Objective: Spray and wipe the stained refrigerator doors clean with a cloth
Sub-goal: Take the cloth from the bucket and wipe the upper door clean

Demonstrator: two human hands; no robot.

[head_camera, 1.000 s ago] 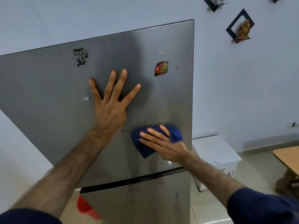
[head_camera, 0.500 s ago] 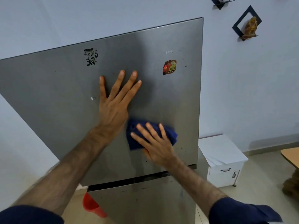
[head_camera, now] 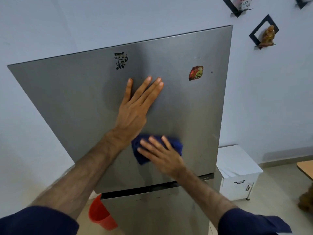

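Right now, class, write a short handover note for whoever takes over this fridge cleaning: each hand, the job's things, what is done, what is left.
Left hand: flat, fingers straight, bracing the upper door.
Right hand: straight fingers pressing the blue cloth against the upper door, low, just above the gap between doors.
No spray bottle in view.
Done: wiping under way on the lower middle of the upper door.
Left: black residue and red sticker near the top; dark specks on the lower door.
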